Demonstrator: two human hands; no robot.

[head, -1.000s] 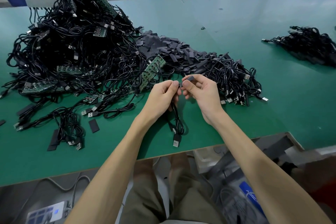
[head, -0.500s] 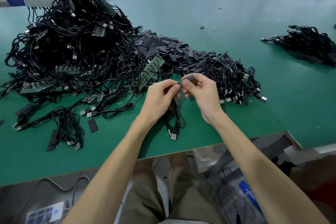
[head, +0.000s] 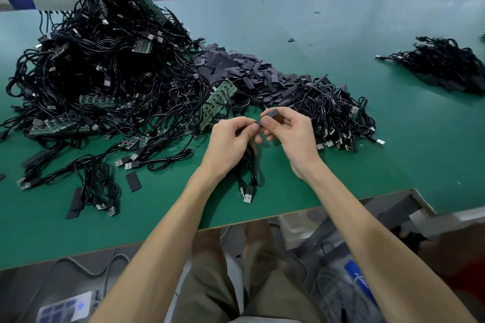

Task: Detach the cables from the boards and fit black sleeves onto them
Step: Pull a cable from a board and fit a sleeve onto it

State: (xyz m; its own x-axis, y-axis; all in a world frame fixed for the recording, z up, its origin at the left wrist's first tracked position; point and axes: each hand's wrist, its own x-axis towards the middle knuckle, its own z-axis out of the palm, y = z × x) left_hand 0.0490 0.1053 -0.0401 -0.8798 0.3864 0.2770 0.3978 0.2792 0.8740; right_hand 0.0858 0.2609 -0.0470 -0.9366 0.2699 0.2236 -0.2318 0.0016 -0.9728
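Near the green table's [head: 341, 170] edge, my left hand [head: 231, 141] pinched a thin black cable [head: 252, 176], its silver USB plug [head: 248, 196] below. My right hand [head: 291, 136] pinched a short matte sleeve [head: 270, 113] at the cable's end. Beyond lay flat sleeves [head: 244, 71] and a glossy cable heap [head: 105, 73] with green boards [head: 217, 102].

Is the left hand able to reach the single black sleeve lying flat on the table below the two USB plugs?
Probably yes. The loose sleeve lies uncovered on the table, on the left hand's side, with only low cables between. But that hand grips a cable, so it is not free.
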